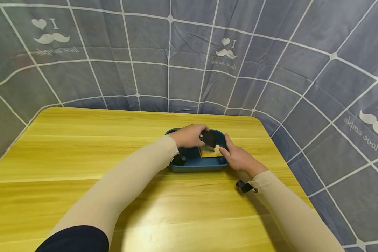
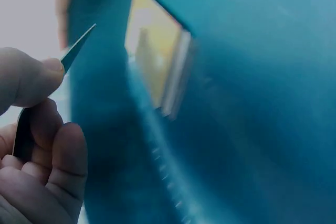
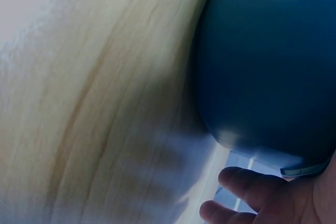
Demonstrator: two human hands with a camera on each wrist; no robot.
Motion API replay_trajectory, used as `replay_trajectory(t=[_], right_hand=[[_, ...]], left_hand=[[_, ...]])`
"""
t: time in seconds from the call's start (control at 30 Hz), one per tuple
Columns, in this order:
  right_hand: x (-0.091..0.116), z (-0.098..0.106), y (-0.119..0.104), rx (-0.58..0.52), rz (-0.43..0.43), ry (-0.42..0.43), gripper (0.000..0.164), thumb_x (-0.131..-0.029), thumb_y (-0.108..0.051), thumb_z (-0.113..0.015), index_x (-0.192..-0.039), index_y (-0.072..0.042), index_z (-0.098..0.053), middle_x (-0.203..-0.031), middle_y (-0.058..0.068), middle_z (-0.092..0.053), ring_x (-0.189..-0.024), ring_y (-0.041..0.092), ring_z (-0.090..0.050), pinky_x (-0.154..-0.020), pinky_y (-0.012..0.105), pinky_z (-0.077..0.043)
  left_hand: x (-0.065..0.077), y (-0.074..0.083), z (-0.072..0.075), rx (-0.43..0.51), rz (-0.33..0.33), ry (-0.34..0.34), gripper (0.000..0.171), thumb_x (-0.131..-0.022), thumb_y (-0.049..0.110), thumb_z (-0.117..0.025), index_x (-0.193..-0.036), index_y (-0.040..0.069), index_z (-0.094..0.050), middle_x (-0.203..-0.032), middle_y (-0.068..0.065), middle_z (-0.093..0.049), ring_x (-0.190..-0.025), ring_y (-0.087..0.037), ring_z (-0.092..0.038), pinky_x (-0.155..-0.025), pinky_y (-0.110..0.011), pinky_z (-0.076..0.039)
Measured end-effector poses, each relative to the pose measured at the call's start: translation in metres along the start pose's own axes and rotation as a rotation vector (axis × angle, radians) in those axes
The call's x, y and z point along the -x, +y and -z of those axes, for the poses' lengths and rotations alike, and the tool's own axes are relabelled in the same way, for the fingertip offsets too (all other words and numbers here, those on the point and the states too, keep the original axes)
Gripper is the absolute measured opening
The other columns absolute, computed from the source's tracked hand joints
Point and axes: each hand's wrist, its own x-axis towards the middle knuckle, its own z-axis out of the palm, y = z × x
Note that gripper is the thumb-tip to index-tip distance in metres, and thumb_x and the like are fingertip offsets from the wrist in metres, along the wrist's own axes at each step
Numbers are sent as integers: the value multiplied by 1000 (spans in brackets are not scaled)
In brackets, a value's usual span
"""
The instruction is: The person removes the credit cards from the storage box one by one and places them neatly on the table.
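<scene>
My left hand [image 1: 189, 136] reaches over a blue plastic basin [image 1: 198, 168] and pinches a thin black card [image 1: 209, 139] with small pale print near its edge. In the left wrist view this card [image 2: 77, 50] is seen nearly edge-on between thumb and fingers. Inside the basin, below the card, lies a small flat stack [image 1: 209, 152] with a yellow and white top; its layered side shows in the left wrist view. My right hand [image 1: 239, 159] holds the basin's right end, thumb over the rim and fingers outside. Its thumb is hidden in the right wrist view.
The basin stands on a yellow wood-grain table [image 1: 129, 126], toward its far edge. Behind and to the right hangs a grey checked curtain [image 1: 151, 45]. A black wrist camera [image 1: 245, 186] hangs by the right sleeve, another [image 1: 178, 160] at the left wrist over the basin.
</scene>
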Motion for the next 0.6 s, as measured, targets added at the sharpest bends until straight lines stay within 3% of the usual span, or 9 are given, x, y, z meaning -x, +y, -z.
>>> replay_trajectory(t=[0.3, 0.6], right_hand=[[0, 0, 0, 4, 20, 7, 74, -116, -35, -31, -168, -4, 11, -163, 33, -37, -144, 50, -48, -120, 63, -36], [2, -1, -3, 13, 42, 35, 70, -115, -25, -31, -167, 3, 7, -166, 34, -29, -145, 51, -46, -120, 63, -35]], left_hand=[[49, -5, 46, 70, -30, 66, 59, -98, 21, -72, -152, 9, -50, -142, -10, -58, -113, -23, -63, -99, -38, -55], [120, -51, 86, 56, 44, 189, 57, -98, 26, -73, -151, 13, -55, -147, -11, -50, -112, -27, -57, -97, -44, -49]])
